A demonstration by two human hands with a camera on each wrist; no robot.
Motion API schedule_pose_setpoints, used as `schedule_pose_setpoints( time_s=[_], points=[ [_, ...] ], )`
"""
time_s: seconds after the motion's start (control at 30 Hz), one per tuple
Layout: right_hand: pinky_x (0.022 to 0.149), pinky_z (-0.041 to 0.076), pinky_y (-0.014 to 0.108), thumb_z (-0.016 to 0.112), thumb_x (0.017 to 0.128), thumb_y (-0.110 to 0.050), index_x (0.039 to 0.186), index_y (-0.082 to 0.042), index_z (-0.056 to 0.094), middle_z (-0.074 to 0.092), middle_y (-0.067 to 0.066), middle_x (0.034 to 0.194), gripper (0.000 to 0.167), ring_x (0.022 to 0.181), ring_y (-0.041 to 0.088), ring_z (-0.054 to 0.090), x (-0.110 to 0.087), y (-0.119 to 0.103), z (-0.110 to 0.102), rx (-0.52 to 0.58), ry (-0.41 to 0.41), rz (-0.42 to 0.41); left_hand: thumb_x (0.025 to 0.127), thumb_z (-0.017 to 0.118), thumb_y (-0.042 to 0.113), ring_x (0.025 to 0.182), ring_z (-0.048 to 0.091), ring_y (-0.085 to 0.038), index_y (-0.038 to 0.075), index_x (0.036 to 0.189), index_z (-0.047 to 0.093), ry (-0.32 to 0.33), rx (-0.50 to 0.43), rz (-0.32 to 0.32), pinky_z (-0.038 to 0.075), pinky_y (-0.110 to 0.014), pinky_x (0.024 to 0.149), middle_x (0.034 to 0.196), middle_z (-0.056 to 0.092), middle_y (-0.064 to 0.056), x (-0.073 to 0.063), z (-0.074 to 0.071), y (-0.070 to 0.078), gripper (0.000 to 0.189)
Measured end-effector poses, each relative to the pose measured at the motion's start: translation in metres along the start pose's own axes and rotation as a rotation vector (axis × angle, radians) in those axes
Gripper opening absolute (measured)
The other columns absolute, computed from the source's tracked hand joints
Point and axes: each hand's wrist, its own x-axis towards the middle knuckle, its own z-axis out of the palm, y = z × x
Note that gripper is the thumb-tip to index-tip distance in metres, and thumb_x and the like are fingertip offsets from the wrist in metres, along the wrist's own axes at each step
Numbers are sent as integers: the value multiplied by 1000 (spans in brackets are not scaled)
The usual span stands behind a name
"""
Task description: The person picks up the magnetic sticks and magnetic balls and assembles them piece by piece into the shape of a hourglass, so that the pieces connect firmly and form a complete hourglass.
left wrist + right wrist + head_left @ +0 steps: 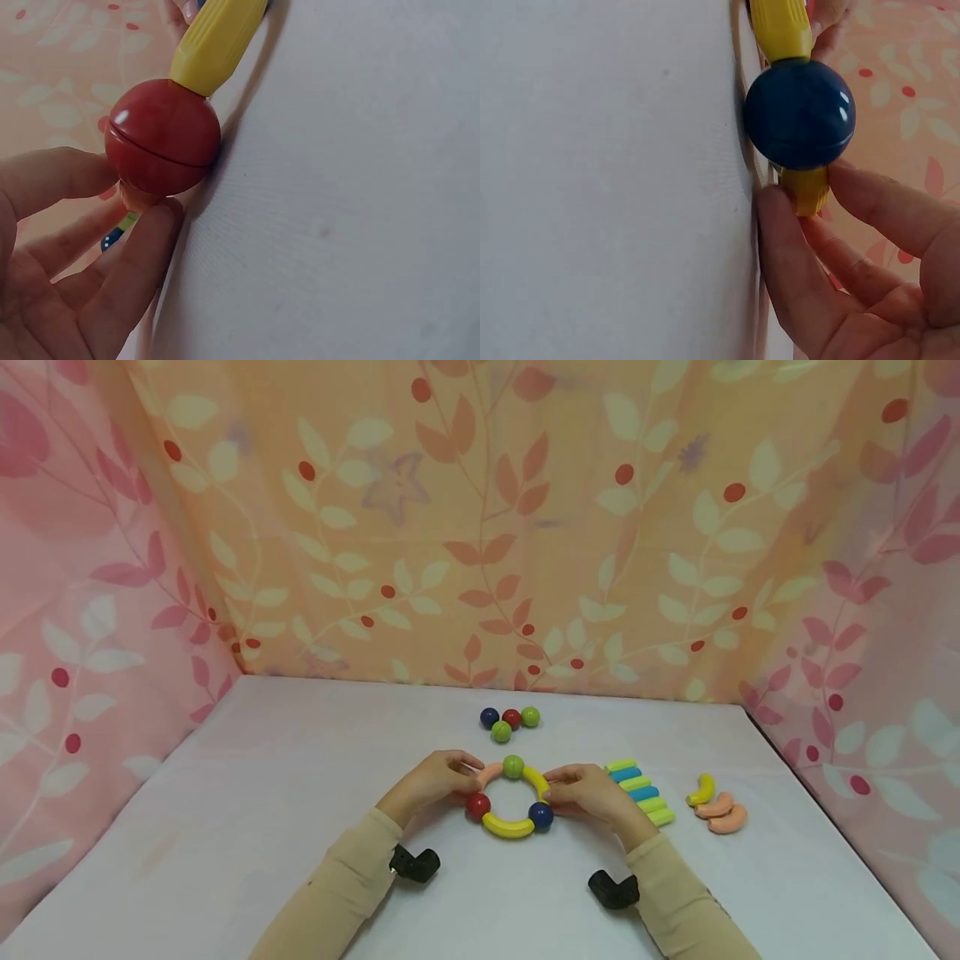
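Toy ring (pixel 507 828) of balls and curved rods lies level on the white counter (pixel 225 793), between the two hands. The left hand (pixel 441 774) is nearly closed, thumb and fingers pinching the peach curved rod (pixel 491 772) beside the red ball (pixel 163 135); the right hand (pixel 588 791) likewise pinches the yellow curved rod (pixel 807 192) beside the blue ball (pixel 800 112). Uneven squeezing, or pulling the hands apart, could pop a joint, most likely around the green ball (pixel 513 767) on the far side, which neither hand supports. Four loose balls (pixel 512 719) cluster near, beyond the green ball, and could roll if nudged. Straight green and blue rods (pixel 643 793) lie just outside the right hand, partly hidden, limiting its sideways room; farther right are three loose curved rods (pixel 718 805).
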Motion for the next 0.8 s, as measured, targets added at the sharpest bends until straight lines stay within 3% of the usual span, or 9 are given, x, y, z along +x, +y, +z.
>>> schedule_pose_setpoints(
  time_s=[0.17, 0.3, 0.43, 0.57, 0.8],
  points=[
    [87, 60, 34, 69, 92, -10, 127, 3, 63, 68, 16, 118, 37, 92, 15, 68, 2, -2, 2, -31, 35, -28, 86, 77, 17, 87, 65, -18, 10, 121, 66, 27, -5, 4, 61, -29, 80, 108, 66, -10, 2, -2, -1, 37],
    [89, 59, 35, 70, 92, -18, 123, 4, 65, 71, 14, 115, 38, 94, 17, 71, -2, -7, -8, -91, 21, -64, 86, 77, 17, 86, 66, -18, 11, 122, 67, 21, -18, -22, 61, -29, 79, 108, 66, -10, 4, -3, -2, 38],
    [93, 57, 37, 75, 89, -30, 124, 0, 66, 73, 11, 114, 47, 99, 18, 70, -7, -11, -38, -164, 84, -117, 86, 77, 21, 88, 65, -17, 12, 123, 66, -22, -19, -38, 60, -29, 82, 107, 65, -9, 3, -5, -3, 39],
    [102, 49, 45, 74, 86, -47, 131, -5, 63, 69, 11, 126, 62, 115, 24, 61, -8, -5, -73, -230, 183, -132, 86, 77, 21, 88, 64, -15, 11, 124, 66, -58, -38, -27, 59, -28, 83, 105, 65, -9, 4, -6, -7, 41],
    [114, 29, 64, 68, 86, -58, 141, -7, 53, 52, 18, 147, 76, 137, 38, 41, -11, 4, -115, -258, 185, -62, 84, 78, 18, 84, 65, -12, 10, 119, 69, -75, -97, -41, 59, -25, 79, 103, 72, -5, 6, -11, -14, 37]
  ],
)
